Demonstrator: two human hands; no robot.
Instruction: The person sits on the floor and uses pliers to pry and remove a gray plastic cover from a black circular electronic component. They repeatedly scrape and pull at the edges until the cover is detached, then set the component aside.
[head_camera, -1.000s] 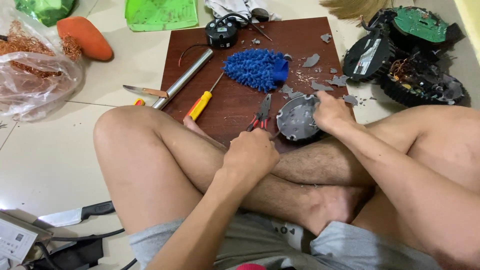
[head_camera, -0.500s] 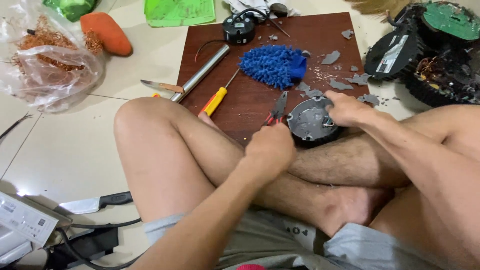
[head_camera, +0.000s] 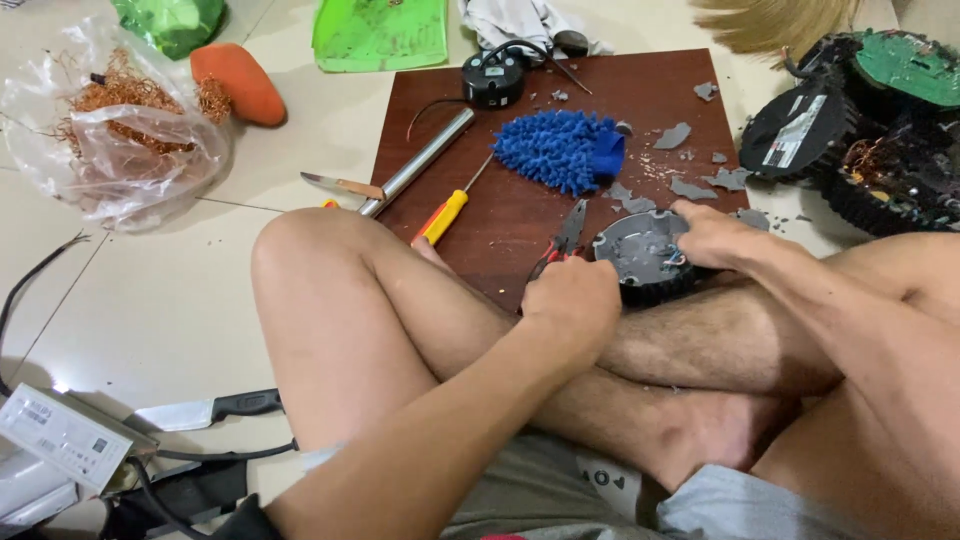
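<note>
I sit cross-legged on the floor in front of a dark brown board (head_camera: 520, 215). My left hand (head_camera: 572, 297) grips red-handled pliers (head_camera: 563, 240), whose jaws point up toward the middle of the board. My right hand (head_camera: 712, 235) holds a round grey and black plastic part (head_camera: 640, 255) at the board's near edge, fingers over its right side. Grey plastic fragments (head_camera: 690, 175) lie scattered on the board beyond it.
On the board lie a yellow-handled screwdriver (head_camera: 447, 213), a metal tube (head_camera: 418, 160), a blue fuzzy mitt (head_camera: 560, 148) and a small black round device (head_camera: 492, 75). Dismantled black electronics (head_camera: 860, 130) sit right. A bag of copper wire (head_camera: 120, 140), an orange object (head_camera: 238, 82), knives (head_camera: 345, 185) lie left.
The view has shifted a little, so everything sits slightly lower and to the right. Both hands stay on the pliers and the round part, with hardly any movement.
</note>
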